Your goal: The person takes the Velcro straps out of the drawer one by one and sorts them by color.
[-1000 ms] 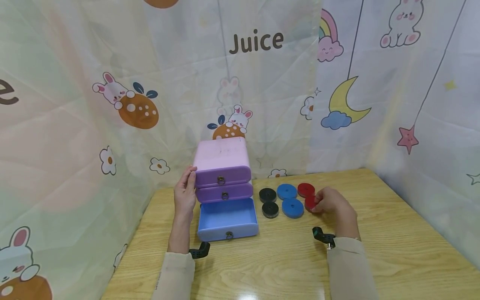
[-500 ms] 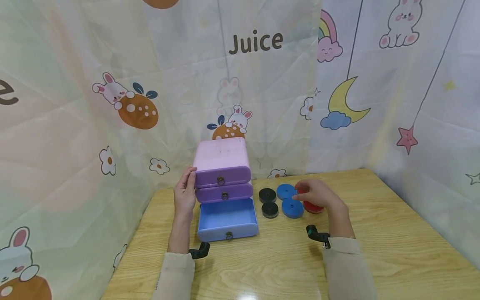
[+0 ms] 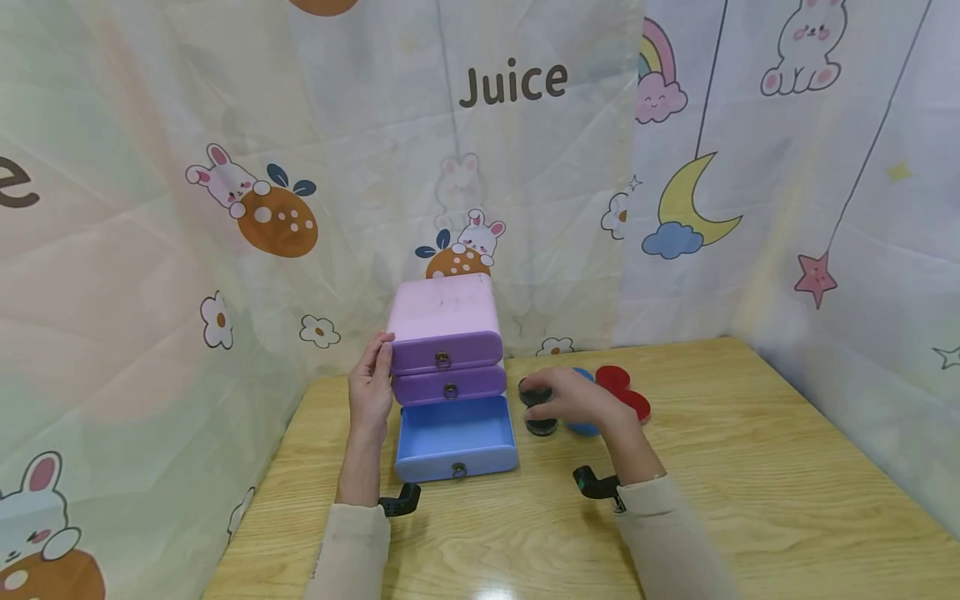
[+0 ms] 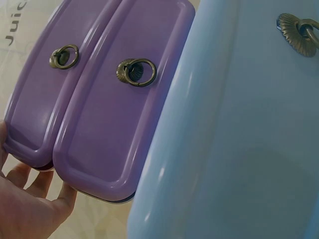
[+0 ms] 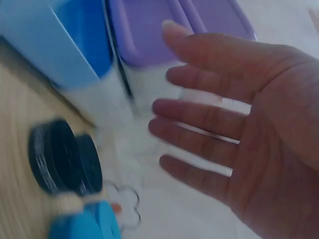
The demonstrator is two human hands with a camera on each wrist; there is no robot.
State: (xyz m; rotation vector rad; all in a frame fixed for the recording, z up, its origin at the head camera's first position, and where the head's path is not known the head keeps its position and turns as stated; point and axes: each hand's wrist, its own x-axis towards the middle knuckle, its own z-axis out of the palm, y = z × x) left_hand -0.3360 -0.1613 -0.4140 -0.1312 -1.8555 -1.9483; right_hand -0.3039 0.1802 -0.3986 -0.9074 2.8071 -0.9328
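My left hand rests against the left side of a small drawer cabinet with a pink top. In the left wrist view its fingers touch the side edges of two purple drawers, both pushed in. The blue bottom drawer is pulled out, and nothing shows inside it. My right hand hovers above two black discs, fingers spread and holding nothing. Beneath that hand, the blue discs are partly hidden. Two red discs lie to its right.
Everything stands on a wooden table. A printed cloth hangs behind and on both sides. Brass ring pulls stick out from the drawer fronts. Each wrist carries a small black camera mount.
My right hand has left the front red disc and swept left, over the blue discs, to above the black ones. The left hand stays in place on the cabinet.
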